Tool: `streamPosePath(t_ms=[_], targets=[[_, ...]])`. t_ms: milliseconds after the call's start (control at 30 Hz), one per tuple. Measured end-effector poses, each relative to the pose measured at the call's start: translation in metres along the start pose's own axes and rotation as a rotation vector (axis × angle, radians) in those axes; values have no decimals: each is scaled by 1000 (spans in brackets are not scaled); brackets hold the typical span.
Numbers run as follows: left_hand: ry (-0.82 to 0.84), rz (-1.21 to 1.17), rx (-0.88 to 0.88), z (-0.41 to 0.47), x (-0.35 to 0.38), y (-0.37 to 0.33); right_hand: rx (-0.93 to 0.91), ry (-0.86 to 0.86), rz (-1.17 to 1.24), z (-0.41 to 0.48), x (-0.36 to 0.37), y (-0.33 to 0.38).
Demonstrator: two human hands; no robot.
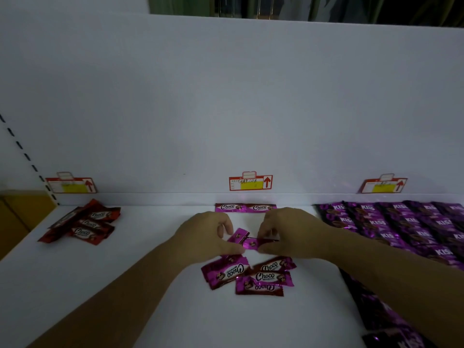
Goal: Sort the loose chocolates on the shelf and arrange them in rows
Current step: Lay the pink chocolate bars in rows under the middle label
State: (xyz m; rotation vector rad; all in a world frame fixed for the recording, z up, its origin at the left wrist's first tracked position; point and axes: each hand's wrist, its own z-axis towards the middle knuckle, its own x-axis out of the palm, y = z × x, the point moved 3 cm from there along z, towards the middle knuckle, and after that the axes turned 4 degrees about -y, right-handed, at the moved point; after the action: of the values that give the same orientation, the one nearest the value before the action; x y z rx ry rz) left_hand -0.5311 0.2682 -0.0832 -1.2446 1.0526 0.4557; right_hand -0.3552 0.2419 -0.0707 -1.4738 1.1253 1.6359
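Both hands meet over the middle of the shelf point(155, 247), each pinching a small wrapped sweet between thumb and curled fingers. Left hand point(208, 234) holds one magenta chocolate point(238, 234); right hand point(288, 232) holds a second magenta chocolate point(251, 243), and the two sweets touch or overlap at the fingertips. The light is dim, so exactly where each wrapper ends is hard to make out.

The first chocolate lies tilted, its long axis rising away from the person toward the right. The second lies closer to straight across, left to right.

Just nearer the person than the grip sits a loose pile point(247, 275) of the same magenta sweets, pointing every which way. Beyond the grip, against the back wall, a started row point(244, 207) of two lies end to end under a price tag point(250, 183). Red chocolates point(85, 223) are heaped well off to the left; purple rows point(401, 222) fill the right.

Risks: slippery foil could slide from a light pinch, a forearm could scatter the pile, or a tilted sweet could be set down crooked.
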Motion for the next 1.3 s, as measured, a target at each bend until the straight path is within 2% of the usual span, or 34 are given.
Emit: streamPosePath(t_ms=[133, 233, 333, 467, 600, 667, 800, 1000, 1133, 1233, 1300], targets=[[-25, 77, 50, -2, 3, -3, -59, -6, -69, -4, -1, 0], [-75, 26, 74, 1, 0, 2, -95, -5, -104, -6, 0, -2], [-130, -117, 58, 7, -5, 8, -46, -50, -86, -7, -1, -7], [-158, -324, -40, 12, -12, 19, 132, -60, 129, -2, -3, -19], [-146, -375, -62, 16, -10, 23, 276, -68, 450, 1, -4, -29], [-155, -353, -49, 16, -8, 22, 306, -78, 527, 0, -5, -32], [-169, -211, 56, 15, -1, 19, 286, -66, 393, 0, -2, -33], [-213, -151, 107, 16, 4, 18, 313, -68, 406, 1, -4, -33], [-248, -140, 122, 18, 6, 19, 365, -30, 580, 0, -4, -33], [-300, -139, 127, 18, 5, 18, 425, -70, 787, 0, -6, -33], [-322, -144, 128, 17, 5, 17, 455, -118, 814, 0, -7, -36]])
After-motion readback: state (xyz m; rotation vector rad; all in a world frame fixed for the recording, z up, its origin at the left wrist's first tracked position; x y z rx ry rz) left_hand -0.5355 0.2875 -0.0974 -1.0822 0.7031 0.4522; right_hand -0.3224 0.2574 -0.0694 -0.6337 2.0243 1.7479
